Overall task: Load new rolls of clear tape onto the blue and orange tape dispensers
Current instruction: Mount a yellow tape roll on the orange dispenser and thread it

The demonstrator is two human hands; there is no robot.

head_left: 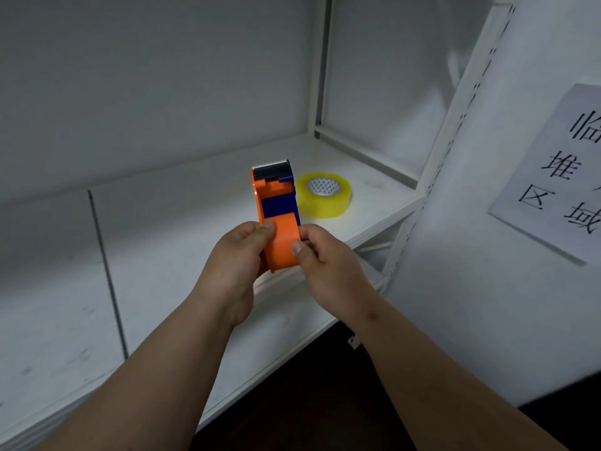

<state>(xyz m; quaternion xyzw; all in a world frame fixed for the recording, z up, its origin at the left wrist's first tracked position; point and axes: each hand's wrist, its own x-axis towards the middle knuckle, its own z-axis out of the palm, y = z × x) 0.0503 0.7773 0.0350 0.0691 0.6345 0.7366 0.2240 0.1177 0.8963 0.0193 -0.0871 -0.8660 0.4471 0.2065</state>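
I hold a blue and orange tape dispenser (276,216) above the white shelf (169,242), its serrated cutter end pointing away from me. My left hand (242,252) grips its rounded orange end from the left, thumb on top. From the right, my right hand (320,255) pinches the same end, thumb on the orange cover. A roll of clear yellowish tape (323,195) lies flat on the shelf just right of the dispenser's far end, apart from both hands.
The shelf has a white back wall and a white upright frame (320,92) at its right rear. A slotted white post (432,164) stands right of the shelf, beside a panel carrying a printed paper sign (559,170). Below the shelf's front edge it is dark.
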